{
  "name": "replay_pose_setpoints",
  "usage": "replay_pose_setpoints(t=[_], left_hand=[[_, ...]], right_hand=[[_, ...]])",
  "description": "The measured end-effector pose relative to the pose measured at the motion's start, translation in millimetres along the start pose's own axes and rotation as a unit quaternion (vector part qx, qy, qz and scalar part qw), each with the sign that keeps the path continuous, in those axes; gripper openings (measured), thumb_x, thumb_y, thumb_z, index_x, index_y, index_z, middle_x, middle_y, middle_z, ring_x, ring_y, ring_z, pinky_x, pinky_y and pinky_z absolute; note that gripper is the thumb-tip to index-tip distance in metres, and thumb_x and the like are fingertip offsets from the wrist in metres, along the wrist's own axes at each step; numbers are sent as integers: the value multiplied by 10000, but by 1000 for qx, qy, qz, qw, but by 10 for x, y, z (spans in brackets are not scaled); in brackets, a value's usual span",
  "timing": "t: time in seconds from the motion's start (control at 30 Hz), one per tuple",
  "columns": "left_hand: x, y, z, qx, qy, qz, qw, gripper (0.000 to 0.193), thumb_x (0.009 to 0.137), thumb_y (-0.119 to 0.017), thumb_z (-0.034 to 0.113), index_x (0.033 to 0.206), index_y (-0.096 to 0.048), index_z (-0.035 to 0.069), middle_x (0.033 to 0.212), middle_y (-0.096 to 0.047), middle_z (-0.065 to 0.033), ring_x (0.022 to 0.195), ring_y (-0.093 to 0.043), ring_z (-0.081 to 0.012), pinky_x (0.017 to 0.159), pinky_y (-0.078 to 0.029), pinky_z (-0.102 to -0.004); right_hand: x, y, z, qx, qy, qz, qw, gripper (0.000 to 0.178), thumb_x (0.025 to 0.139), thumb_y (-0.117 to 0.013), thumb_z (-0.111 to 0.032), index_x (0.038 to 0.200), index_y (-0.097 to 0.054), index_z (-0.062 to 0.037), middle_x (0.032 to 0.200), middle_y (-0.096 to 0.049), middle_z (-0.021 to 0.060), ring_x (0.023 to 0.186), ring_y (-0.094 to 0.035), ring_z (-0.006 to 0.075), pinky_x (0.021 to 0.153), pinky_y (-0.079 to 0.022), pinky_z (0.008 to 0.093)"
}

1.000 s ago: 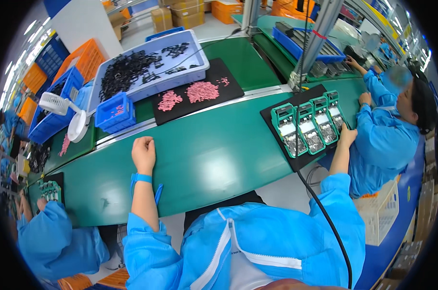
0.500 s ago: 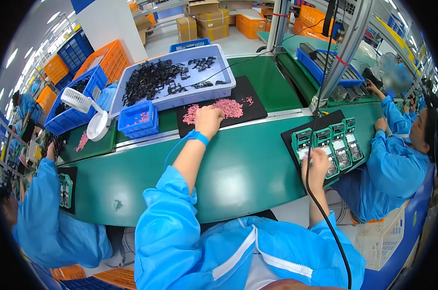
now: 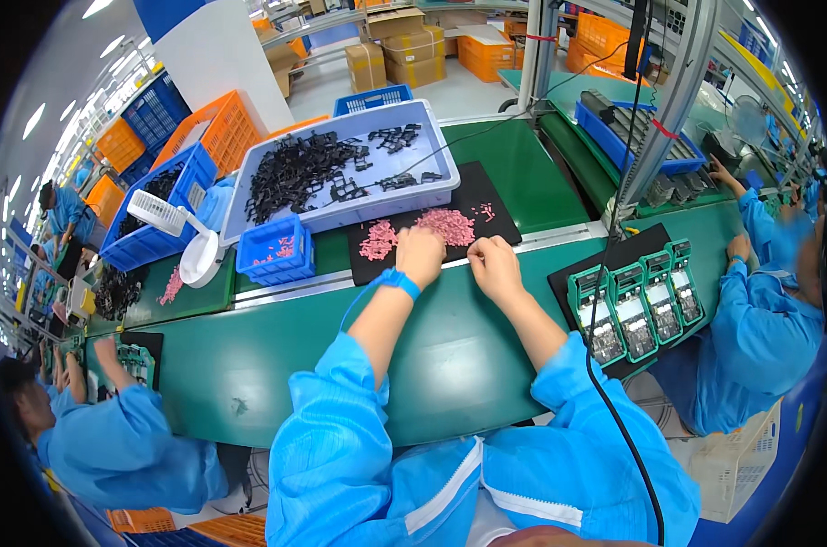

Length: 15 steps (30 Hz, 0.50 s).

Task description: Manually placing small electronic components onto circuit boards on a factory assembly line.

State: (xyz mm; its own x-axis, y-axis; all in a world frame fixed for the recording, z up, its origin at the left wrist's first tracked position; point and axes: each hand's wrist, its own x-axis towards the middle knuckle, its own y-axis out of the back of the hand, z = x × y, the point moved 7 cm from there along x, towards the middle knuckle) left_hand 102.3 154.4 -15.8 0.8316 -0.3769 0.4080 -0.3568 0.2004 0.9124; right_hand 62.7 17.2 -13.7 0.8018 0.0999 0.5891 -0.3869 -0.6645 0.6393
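Note:
Small pink pieces (image 3: 448, 226) lie in heaps on a black mat (image 3: 473, 185) in front of me. At the near edge of the heaps, my left hand (image 3: 419, 257), with a blue strap at the wrist, has its fingers bent down and closed together among the pieces. My right hand (image 3: 496, 268) is beside it at the mat's front edge, its fingers curled in a pinch. Whatever either hand pinches is hidden or too small to make out. To the right, green-framed units (image 3: 634, 314) stand in a row on another black mat (image 3: 559, 294).
A pale blue tray (image 3: 341, 214) of black plastic parts and a small blue bin (image 3: 275, 264) stand behind the hands. A white fan (image 3: 199, 259) is at left. A black cable hangs down at right, by a metal post (image 3: 661, 118). Co-workers sit on both sides.
My right hand has left the green-framed units and come left to the pink pieces. The left hand stays at the heap. The left co-worker's arm has moved to the units before them.

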Motion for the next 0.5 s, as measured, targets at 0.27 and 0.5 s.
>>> replay_pose_setpoints(t=[0.27, 0.5], left_hand=[[-1110, 138, 421, -45, -21, -64, 997, 146, 771, -587, 147, 684, -645, 44, 754, -634, -170, 766, -615, -335, 677, -453, -471], [-1452, 162, 355, -199, 102, 31, 974, 51, 747, -665, 145, 719, -672, 103, 785, -638, -92, 817, -598, -293, 723, -436, -425]], right_hand=[[308, -448, 93, -168, -6, 1, 986, 177, 756, -678, -183, 681, -653, -25, 781, -624, 182, 764, -620, 359, 699, -498, 474], [271, -485, -45, -199, -22, -29, 979, 147, 757, -652, -163, 738, -667, -18, 839, -643, 175, 814, -627, 345, 724, -487, 473]])
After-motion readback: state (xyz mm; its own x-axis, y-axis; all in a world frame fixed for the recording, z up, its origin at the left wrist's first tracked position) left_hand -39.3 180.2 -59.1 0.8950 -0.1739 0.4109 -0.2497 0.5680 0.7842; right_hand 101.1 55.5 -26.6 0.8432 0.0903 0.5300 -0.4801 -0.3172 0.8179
